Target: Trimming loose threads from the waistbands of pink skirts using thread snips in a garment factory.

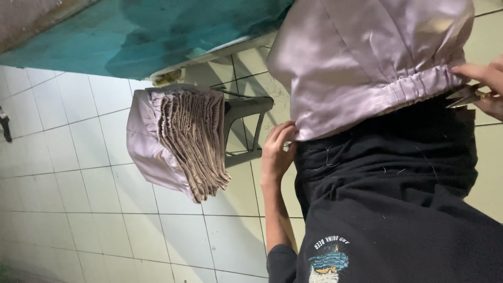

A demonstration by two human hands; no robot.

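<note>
Left hand (276, 152) pinched on satin garment (367, 57) hem; right hand (484, 78), 3 o'clock, closed on what look like scissors (469, 97). Risk: gathered waistband nicked if cloth slackens.

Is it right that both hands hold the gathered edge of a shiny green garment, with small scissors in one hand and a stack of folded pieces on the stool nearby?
Not quite: the head view shows the garment is pale lilac satin, not green. The rest stands: the left hand and right hand hold its gathered edge, the scissors are in the right hand, and the stack lies on the stool.
</note>
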